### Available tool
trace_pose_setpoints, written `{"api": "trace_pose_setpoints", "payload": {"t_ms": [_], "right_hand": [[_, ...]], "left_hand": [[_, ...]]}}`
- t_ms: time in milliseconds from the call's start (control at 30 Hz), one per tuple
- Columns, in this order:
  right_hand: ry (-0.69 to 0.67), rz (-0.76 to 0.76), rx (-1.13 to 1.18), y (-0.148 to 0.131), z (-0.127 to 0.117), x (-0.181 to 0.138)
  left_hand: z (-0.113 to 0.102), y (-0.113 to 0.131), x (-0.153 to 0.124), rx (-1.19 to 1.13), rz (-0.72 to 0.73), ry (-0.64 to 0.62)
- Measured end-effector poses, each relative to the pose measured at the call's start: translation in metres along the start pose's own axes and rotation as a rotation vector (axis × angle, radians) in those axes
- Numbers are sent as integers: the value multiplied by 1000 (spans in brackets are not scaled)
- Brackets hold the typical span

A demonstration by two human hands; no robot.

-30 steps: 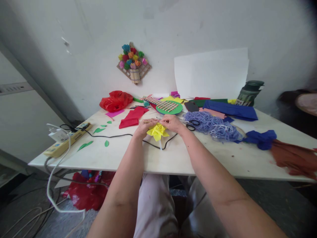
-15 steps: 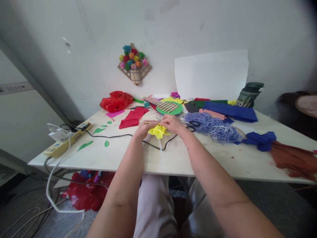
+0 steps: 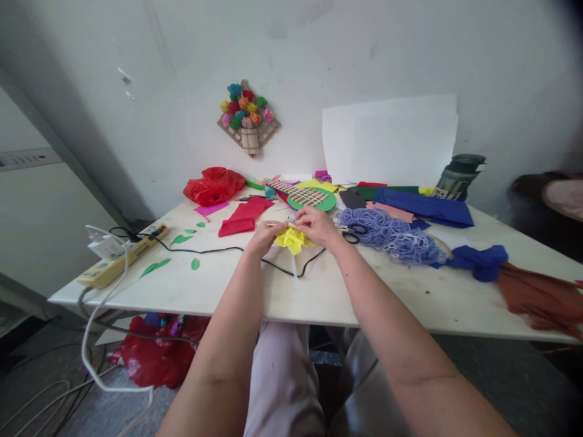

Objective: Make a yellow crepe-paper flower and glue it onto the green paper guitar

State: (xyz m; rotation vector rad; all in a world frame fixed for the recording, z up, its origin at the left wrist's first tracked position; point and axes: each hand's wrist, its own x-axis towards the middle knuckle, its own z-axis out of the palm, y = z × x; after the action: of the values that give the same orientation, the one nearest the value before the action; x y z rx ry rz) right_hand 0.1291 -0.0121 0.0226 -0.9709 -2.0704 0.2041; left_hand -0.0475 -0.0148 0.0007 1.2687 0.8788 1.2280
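Note:
Over the middle of the table, a yellow crepe-paper flower [image 3: 292,241] is between my two hands, its ruffled petals spread. Closed around its left side is my left hand [image 3: 263,238], with a thin light stick [image 3: 272,225] showing at the fingertips. My right hand [image 3: 316,226] pinches at the upper right edge of the petals. A whitish strip [image 3: 295,267] points down below the flower to the table. The fingertips partly hide the far side of the flower.
Black-handled scissors [image 3: 353,233] lie right of my hands, against tangled blue yarn [image 3: 392,233]. Red paper [image 3: 243,217] and green paper leaves [image 3: 181,239] are to the left. A black cable [image 3: 214,250] runs from the power strip [image 3: 107,270]. Behind lies a green guitar-shaped craft [image 3: 314,199].
My right hand has risen slightly and its fingers have shifted at the flower's upper edge. The stick shows less across the top of the flower.

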Motion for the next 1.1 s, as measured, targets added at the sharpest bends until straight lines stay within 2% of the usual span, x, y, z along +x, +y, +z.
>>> {"api": "trace_pose_setpoints", "payload": {"t_ms": [367, 733, 1100], "right_hand": [[-16, 42, 39, -3, -1, 3], [29, 16, -54, -8, -1, 1], [62, -19, -149, -14, 2, -1]], "left_hand": [[0, 0, 0, 16, 7, -9], [1, 3, -2, -32, 35, 63], [1, 4, 0, -26, 93, 84]]}}
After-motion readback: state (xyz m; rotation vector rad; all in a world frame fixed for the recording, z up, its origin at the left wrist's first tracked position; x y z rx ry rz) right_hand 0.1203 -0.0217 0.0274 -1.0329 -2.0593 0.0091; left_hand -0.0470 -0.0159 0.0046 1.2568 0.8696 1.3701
